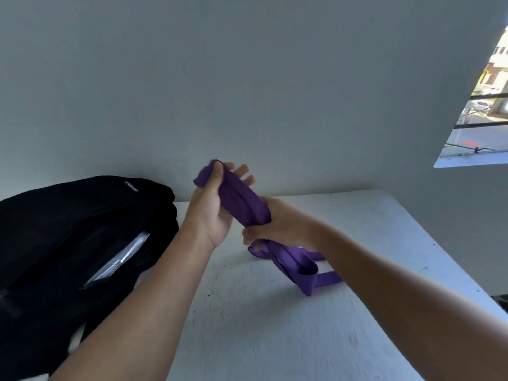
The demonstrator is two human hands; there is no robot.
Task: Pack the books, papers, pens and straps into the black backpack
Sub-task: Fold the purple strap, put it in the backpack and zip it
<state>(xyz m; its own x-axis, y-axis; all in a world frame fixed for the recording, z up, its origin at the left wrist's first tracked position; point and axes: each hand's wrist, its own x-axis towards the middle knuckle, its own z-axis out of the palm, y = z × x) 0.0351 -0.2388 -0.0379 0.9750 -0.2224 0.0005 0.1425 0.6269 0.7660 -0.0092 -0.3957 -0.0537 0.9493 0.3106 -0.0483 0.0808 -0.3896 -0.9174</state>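
Observation:
A purple strap [242,204] is held up above the white table [275,325], folded into a thick bundle. My left hand [211,213] grips the bundle's upper end, thumb over the top. My right hand [277,226] is closed around its lower end. The loose tail of the strap [302,268] trails down onto the table in loops. The black backpack [68,243] lies at the left, its opening showing white papers [121,259] inside.
A grey wall [247,92] rises right behind the table. An open window [483,111] sits at the upper right. The table's right edge [467,270] runs diagonally past my right forearm.

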